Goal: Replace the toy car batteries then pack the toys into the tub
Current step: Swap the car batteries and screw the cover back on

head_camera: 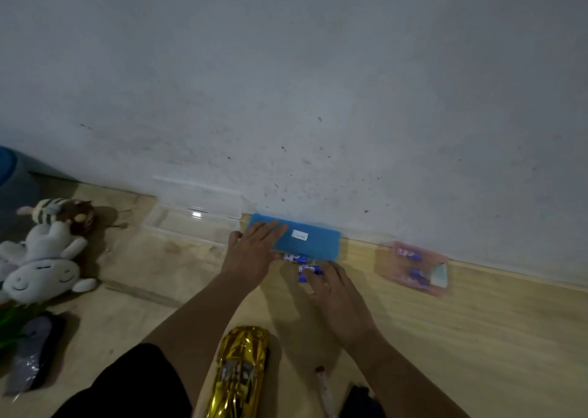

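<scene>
A gold toy car [240,373] lies on the wooden floor between my forearms. Ahead by the wall lies a blue lid [305,242] with a white label. My left hand [251,252] rests flat on the lid's left end, fingers straight. Loose blue-and-white batteries [296,257] lie just in front of the lid. My right hand [337,293] reaches onto them, fingertips touching one battery [307,269]. A clear plastic tub [197,217] stands against the wall to the left of the lid.
A pink clear box [413,268] with more batteries sits at the right by the wall. Plush toys [44,258] lie at the left, a dark toy [31,354] below them. A screwdriver [324,389] and a dark object [359,401] lie near my right forearm.
</scene>
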`<action>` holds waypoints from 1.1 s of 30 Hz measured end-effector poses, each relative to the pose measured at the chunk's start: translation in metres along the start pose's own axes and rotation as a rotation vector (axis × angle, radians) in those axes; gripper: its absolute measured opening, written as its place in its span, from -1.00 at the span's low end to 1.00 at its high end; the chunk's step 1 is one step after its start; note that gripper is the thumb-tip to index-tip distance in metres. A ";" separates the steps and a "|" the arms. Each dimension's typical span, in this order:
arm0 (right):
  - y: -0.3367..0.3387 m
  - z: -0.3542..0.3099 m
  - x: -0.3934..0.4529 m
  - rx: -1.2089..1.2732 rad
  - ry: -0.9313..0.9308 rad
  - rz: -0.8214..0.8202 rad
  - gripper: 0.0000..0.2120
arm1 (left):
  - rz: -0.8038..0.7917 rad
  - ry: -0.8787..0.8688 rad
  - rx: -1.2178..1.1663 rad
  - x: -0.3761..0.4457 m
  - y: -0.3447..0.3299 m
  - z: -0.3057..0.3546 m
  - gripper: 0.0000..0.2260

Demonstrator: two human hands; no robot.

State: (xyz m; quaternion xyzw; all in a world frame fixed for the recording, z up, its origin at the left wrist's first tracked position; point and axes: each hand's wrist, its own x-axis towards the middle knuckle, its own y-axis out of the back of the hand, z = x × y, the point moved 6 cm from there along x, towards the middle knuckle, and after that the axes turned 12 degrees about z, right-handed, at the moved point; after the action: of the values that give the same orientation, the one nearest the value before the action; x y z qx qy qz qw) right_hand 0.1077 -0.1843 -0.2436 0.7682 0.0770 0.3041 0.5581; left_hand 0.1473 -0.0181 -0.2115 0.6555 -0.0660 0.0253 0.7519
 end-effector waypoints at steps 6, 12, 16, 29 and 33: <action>-0.003 -0.023 0.012 0.019 0.028 0.157 -0.65 | -0.045 -0.071 -0.021 0.008 -0.004 -0.011 -0.54; -0.020 -0.038 0.027 -0.182 0.172 0.135 -0.63 | -0.082 -0.167 -0.042 0.016 -0.006 -0.021 -0.55; -0.033 -0.042 0.033 -0.225 0.208 0.051 -0.62 | -0.107 -0.195 -0.045 0.015 -0.006 -0.022 -0.49; -0.028 -0.042 0.032 -0.221 0.063 0.119 -0.82 | -0.092 -0.212 -0.026 0.012 -0.009 -0.019 -0.49; -0.025 -0.045 0.028 -0.246 0.035 0.119 -0.67 | -0.106 -0.210 -0.006 0.009 -0.007 -0.017 -0.49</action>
State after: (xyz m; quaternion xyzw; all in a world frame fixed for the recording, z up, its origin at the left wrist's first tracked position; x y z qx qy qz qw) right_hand 0.1115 -0.1258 -0.2470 0.6917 0.0030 0.3572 0.6276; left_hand 0.1581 -0.0024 -0.2195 0.6547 -0.1096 -0.0835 0.7432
